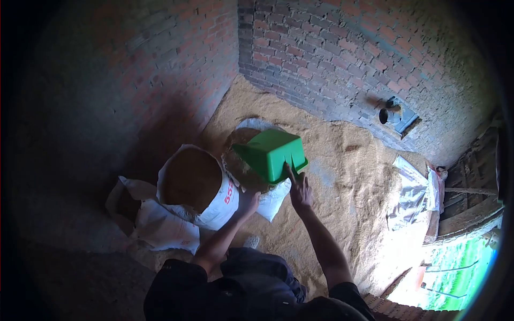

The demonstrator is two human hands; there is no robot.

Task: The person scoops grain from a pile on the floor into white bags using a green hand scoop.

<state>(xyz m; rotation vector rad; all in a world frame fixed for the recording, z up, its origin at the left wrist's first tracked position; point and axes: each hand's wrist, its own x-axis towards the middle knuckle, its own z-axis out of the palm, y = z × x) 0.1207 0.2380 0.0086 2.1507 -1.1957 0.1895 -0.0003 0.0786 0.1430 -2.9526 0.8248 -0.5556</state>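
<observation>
A green plastic scoop [276,147] is tipped over the mouth of a white sack [273,200] that stands on the grain-like heap. My right hand [301,192] grips the scoop at its near right end, with fingers against its side. At the near rim of that sack, my left hand [250,202] is closed on the sack's edge; its fingertips are partly hidden. Just left stands a full white sack [214,206] with red numbers, its brown loose fill [191,179] level near the rim.
A slumped white sack [166,227] lies at the left by the brick wall [171,69]. Tan loose material [348,187] covers the floor. A metal pipe fitting [392,116] juts from the back wall. Crumpled plastic sheeting [409,195] lies right, near a bright opening [450,273].
</observation>
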